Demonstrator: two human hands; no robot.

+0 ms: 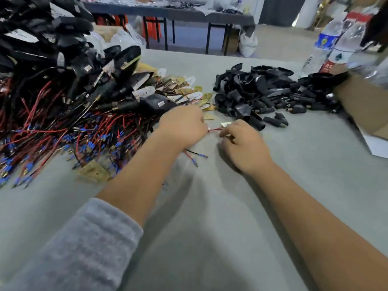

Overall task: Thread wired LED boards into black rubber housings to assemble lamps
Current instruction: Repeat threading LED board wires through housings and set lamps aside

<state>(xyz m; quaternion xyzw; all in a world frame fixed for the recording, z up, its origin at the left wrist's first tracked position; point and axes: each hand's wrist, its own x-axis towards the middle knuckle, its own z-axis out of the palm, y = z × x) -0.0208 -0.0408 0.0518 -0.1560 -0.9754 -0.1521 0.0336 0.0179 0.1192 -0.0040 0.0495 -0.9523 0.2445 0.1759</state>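
My left hand [182, 122] and my right hand [243, 143] meet at the middle of the grey table [210, 217]. Between them runs a red wire [214, 129]. My right hand pinches one end of it, where a small gold LED board [225, 124] shows above the fingers. My left hand grips the wire's other part, and the blue-tipped wire ends [196, 157] trail out below its wrist. A pile of black rubber housings [262, 95] lies just beyond my right hand. Loose LED boards [189, 91] lie beyond my left hand.
A large tangle of red and black wires with blue tips [63, 131] and assembled black lamps [52, 38] fills the left side. A cardboard box [365, 110] and plastic water bottles [329, 43] stand at the right. Another table [168, 11] stands behind.
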